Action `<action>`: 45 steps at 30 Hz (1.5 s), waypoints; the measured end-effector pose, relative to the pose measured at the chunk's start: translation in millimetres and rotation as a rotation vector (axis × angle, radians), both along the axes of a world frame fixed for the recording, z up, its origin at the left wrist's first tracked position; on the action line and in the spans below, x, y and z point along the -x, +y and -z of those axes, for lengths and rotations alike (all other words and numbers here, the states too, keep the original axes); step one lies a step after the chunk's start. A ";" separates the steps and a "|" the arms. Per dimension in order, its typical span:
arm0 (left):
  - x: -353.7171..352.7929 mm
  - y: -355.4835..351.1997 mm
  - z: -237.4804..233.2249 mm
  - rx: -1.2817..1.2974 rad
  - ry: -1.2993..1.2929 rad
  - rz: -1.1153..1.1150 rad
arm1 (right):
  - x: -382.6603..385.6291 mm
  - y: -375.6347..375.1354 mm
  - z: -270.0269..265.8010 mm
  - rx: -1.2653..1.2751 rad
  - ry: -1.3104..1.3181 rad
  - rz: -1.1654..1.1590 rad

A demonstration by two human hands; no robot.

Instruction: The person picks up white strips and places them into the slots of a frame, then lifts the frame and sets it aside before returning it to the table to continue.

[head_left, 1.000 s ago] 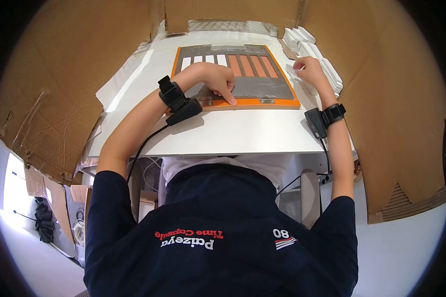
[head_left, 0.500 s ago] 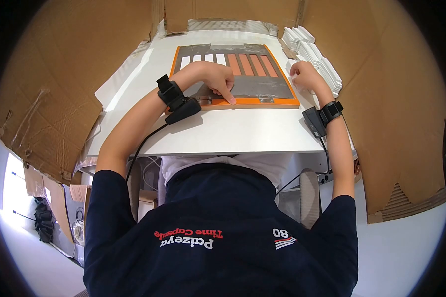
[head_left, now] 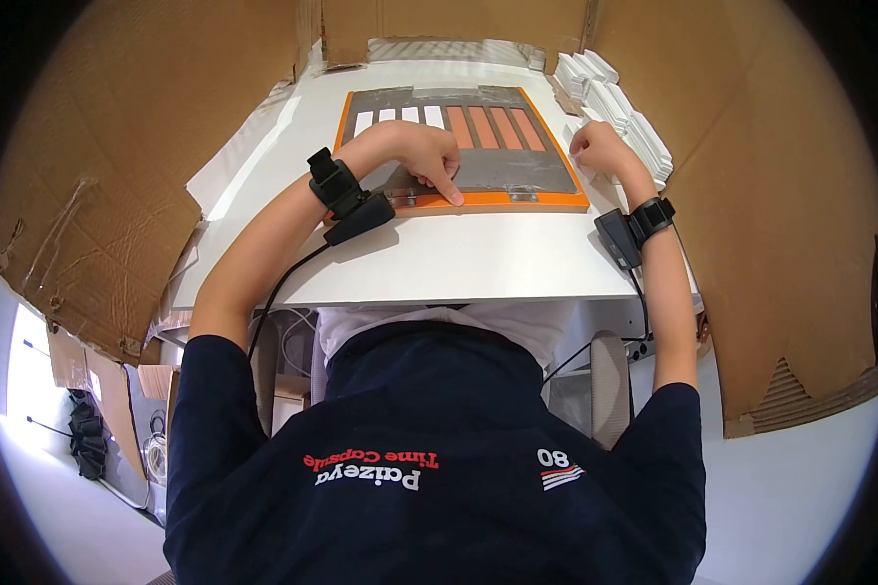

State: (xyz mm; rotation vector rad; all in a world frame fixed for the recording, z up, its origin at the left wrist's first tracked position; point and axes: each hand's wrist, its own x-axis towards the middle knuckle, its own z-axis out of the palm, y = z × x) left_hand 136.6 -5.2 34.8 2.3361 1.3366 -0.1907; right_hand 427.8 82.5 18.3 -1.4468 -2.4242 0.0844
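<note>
A grey board (head_left: 513, 175) with an orange rim (head_left: 498, 201) lies on the white table. White strips (head_left: 410, 114) fill its left slots, and reddish-brown strips (head_left: 498, 129) show on the right. Bent over the board's near left part, my left hand (head_left: 427, 154) has its thumb stretched onto the front rim and its other fingers curled. Their inner side is hidden. My right hand (head_left: 603, 151) is just past the board's right edge, fingers bent together, beside the white pieces. Whatever is between its fingertips is too small to make out.
Stacked white folded pieces (head_left: 634, 136) stand along the table's right edge. Cardboard walls (head_left: 780, 195) enclose the left, back and right. Black devices are strapped to both wrists, with cables running down; the left device (head_left: 359, 216) hangs near the front rim.
Almost nothing differs. Both hands keep their places; the view has shifted very slightly.
</note>
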 end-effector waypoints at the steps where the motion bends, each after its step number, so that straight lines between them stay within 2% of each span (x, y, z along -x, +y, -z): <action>1: 0.1 -0.1 -0.2 0.003 -0.003 0.000 | 0.2 0.1 0.0 -0.006 0.009 -0.002; 4: -0.4 -1.5 -1.9 0.003 0.007 0.000 | 0.6 -0.1 -1.9 -0.121 0.080 0.028; 7: -0.1 -0.7 -0.3 -0.009 0.002 0.002 | 1.3 -2.3 0.2 0.052 -0.009 0.018; 13: 0.3 -0.7 -1.0 0.003 -0.001 0.010 | 1.1 -5.5 -6.7 -0.124 0.081 0.015; 16: 0.5 0.0 -0.2 0.006 -0.008 0.006 | 0.7 -5.9 -1.9 0.040 -0.043 -0.009; 22: 1.3 0.6 0.1 0.015 -0.016 0.013 | 0.4 -7.1 -6.2 -0.083 0.055 0.022; 25: -0.6 -0.7 -0.6 -0.002 0.015 -0.006 | 3.0 -11.1 -8.4 0.155 -0.009 0.056; 28: -1.1 -3.4 -3.0 -0.005 0.011 -0.007 | 0.9 -9.6 -7.3 -0.058 0.016 -0.013; 31: 0.6 -0.3 -0.4 0.005 -0.008 0.011 | 2.3 -12.7 -10.9 -0.074 0.027 0.004; 34: 0.8 0.8 1.0 0.002 -0.011 0.007 | 3.3 -11.1 -10.7 0.192 0.043 0.075; 37: 0.9 1.4 0.5 0.008 -0.004 0.007 | -0.9 -5.8 -6.4 -0.116 0.023 -0.013; 40: 0.5 0.9 0.6 0.003 -0.008 0.004 | 1.6 -10.7 -9.6 0.082 0.120 0.032; 43: 0.3 0.3 0.0 0.000 -0.004 0.001 | 1.9 -6.5 -8.1 0.209 0.012 0.061; 45: 0.6 -0.5 -0.2 0.003 -0.013 -0.002 | 0.8 -0.6 -6.8 -0.111 0.062 -0.005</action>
